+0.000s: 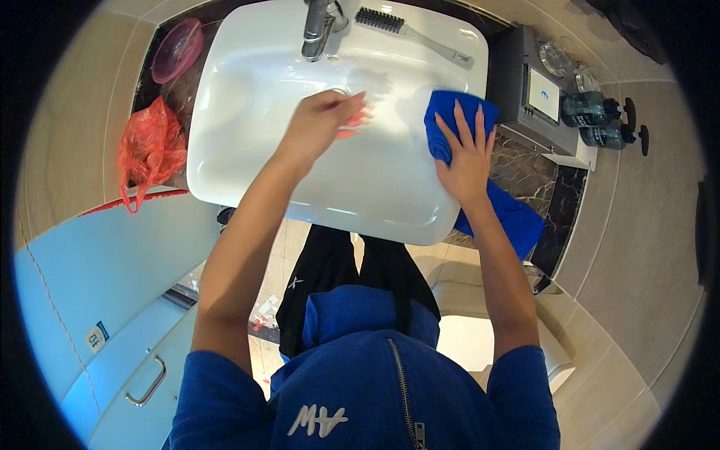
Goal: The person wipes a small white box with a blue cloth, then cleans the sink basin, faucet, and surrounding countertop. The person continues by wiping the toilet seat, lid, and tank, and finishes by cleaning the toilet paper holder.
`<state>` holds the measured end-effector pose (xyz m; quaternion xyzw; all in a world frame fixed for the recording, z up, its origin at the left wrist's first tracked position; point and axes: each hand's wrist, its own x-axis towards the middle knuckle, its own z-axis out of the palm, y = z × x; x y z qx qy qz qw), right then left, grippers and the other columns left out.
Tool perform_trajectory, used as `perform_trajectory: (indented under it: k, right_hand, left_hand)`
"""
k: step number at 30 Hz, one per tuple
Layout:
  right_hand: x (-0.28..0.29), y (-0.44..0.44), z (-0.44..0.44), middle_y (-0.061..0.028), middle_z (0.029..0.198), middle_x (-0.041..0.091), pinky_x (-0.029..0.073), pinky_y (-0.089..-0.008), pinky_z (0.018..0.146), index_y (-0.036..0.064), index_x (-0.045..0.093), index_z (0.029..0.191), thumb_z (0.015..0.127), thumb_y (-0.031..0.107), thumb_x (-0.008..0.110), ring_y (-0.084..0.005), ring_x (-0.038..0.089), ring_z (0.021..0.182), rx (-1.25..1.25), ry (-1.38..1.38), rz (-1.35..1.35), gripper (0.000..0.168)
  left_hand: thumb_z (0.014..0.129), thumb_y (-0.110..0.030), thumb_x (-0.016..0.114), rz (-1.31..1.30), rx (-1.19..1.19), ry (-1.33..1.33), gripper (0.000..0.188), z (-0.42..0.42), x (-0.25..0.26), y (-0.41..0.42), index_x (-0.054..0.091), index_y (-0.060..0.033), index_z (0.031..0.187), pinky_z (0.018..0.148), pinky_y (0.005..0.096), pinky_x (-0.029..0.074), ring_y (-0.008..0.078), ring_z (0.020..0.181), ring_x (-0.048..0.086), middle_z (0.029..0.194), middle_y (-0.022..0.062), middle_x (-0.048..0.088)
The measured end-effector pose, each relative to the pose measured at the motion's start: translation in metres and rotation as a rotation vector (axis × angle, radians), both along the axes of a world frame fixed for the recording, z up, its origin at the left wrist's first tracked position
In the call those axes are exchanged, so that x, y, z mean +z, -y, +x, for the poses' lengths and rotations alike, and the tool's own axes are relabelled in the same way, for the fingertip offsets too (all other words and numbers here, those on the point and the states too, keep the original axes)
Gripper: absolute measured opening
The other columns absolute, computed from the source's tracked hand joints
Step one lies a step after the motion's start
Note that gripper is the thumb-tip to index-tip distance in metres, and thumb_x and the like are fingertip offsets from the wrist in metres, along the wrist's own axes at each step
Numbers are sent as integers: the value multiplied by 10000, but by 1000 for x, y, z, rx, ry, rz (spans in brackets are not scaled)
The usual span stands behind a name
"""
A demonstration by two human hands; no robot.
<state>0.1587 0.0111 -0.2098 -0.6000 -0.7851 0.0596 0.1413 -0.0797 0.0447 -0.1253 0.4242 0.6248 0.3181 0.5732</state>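
My left hand [323,124] hovers over the white washbasin [270,163], fingers bent and somewhat blurred, with nothing visible in it. On the basin's right side, my right hand [466,152] lies on a folded blue cloth [444,109], pressing it to the ceramic with spread fingers. Partly behind my right forearm, a second blue cloth [514,219] drapes over the dark marble counter. The chrome faucet [316,31] stands at the back of the basin. To its right, a grey-handled scrub brush [413,35] with black bristles rests on the rim.
Left of the basin are a pink plastic bowl [177,50] and a red plastic bag [152,146]. A grey box [509,79] stands on the right, beside green pump bottles [590,109] and glassware [554,59]. A light-blue cabinet [112,253] fills the lower left.
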Motion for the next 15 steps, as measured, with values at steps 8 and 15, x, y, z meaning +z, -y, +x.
perform_trajectory:
  k: [8, 15]
  right_hand:
    - [19, 152, -64, -99, 1401, 302, 43, -628, 1028, 250, 401, 1329, 624, 278, 729, -368, 193, 1318, -79, 20, -173, 778]
    - [25, 88, -253, -194, 1297, 390, 139, -594, 1026, 222, 351, 1345, 636, 337, 689, -430, 333, 1203, 145, -125, -332, 793]
  left_hand:
    - [931, -411, 417, -70, 364, -44, 447, -113, 16, 70, 620, -23, 836, 616, 222, 437, 94, 591, 535, 672, 41, 585]
    - [944, -339, 420, 24, 540, 122, 368, -185, 15, 94, 584, -11, 974, 692, 225, 446, 90, 676, 550, 756, 36, 602]
